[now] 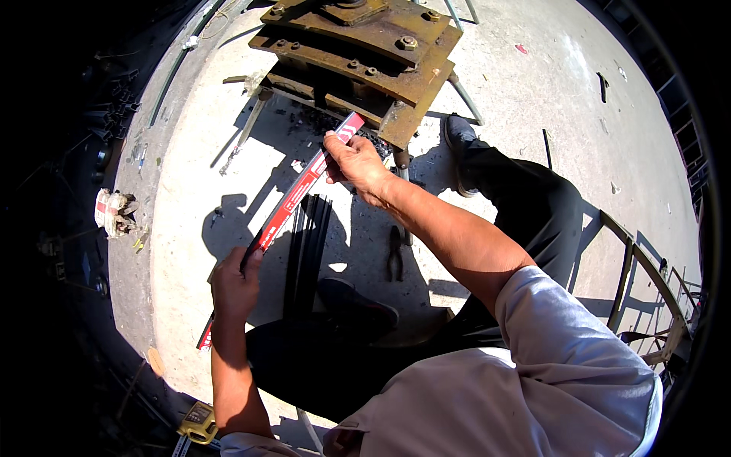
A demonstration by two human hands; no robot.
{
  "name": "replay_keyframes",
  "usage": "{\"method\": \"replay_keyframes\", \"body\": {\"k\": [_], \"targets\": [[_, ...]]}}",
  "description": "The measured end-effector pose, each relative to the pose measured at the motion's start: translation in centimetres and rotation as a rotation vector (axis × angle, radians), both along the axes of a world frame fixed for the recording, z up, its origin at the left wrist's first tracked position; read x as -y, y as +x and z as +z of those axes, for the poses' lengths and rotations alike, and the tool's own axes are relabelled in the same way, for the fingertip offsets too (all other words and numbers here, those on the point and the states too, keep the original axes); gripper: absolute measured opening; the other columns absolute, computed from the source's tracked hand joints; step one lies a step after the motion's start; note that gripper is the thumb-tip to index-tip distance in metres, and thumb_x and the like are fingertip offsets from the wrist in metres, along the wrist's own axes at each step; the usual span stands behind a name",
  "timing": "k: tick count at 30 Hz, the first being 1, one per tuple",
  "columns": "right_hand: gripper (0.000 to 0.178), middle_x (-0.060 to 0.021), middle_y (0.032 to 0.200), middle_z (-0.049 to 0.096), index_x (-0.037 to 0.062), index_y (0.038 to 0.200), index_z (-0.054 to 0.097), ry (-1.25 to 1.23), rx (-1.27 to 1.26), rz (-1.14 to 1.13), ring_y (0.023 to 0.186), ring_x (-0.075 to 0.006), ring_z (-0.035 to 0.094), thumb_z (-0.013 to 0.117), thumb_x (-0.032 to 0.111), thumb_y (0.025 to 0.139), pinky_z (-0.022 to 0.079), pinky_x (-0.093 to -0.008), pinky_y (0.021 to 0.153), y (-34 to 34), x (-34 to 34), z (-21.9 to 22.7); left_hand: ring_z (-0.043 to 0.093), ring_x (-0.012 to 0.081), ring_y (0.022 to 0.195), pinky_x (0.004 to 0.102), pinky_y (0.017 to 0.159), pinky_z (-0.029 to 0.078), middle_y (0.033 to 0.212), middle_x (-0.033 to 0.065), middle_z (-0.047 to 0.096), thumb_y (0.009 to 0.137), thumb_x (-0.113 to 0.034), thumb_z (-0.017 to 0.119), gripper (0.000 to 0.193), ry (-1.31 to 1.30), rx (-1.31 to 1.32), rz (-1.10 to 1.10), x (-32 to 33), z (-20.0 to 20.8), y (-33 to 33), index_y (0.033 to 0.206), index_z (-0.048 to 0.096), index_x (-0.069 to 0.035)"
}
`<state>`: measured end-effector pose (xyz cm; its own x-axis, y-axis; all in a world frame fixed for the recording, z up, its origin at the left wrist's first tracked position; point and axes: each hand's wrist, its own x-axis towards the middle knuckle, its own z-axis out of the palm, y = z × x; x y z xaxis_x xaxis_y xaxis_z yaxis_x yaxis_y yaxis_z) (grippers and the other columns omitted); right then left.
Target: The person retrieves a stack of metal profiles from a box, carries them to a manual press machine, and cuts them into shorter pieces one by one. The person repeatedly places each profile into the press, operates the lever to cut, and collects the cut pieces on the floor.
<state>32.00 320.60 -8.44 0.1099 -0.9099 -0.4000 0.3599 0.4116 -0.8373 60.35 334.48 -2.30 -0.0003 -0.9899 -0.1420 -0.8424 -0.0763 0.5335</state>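
Hands (358,164) closed on a red-faced strip (293,199) hold its long axis slanting up-right toward the rusty stand (415,84).

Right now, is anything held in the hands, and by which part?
A strip: the right hand grips it near its upper end, the left hand farther down, short of the lower end.

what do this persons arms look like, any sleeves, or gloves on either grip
The left grip and right grip are human hands, with no gloves. Both forearms are bare, with no watch or band visible. The right sleeve is short, loose, pale grey and plain, ending near the elbow. Only the edge of the left sleeve shows, also pale.
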Motion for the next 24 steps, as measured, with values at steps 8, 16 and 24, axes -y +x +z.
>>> {"method": "replay_keyframes", "body": {"k": [8,16,24], "targets": [[0.042,-0.0062,0.081,0.066,0.0025,0.1,0.059,0.049,-0.05,-0.03,0.064,-0.0143,0.063,0.071,0.042,0.101,0.058,-0.0317,0.056,1.4,-0.9,0.6,0.066,0.0398,0.072,0.0466,0.066,0.049,0.076,0.0192,0.065,0.103,-0.04,0.065,0.038,0.083,-0.071,0.01,0.1,-1.0,0.1,0.096,0.065,-0.003],[0.041,-0.0072,0.073,0.063,-0.0015,0.097,0.057,0.033,-0.017,0.025,0.054,-0.0148,0.058,0.071,0.037,0.101,0.054,-0.0315,0.049,3.1,-2.7,0.5,0.067,0.0416,0.072,0.0479,0.066,0.05,0.077,0.0212,0.067,0.102,-0.036,0.065,0.034,0.143,-0.017,-0.008,0.7,-1.6,0.0,0.098,0.067,-0.003],[0.041,-0.0076,0.069,0.061,-0.0025,0.095,0.055,0.003,-0.061,-0.029,0.054,-0.016,0.058,0.069,0.035,0.102,0.052,-0.0318,0.048,3.6,-3.0,-0.4,0.068,0.0428,0.073,0.0493,0.066,0.05,0.075,0.0214,0.067,0.102,-0.038,0.064,0.034,0.221,0.025,-0.035,-0.1,0.7,-2.1,0.099,0.069,-0.005]]}}
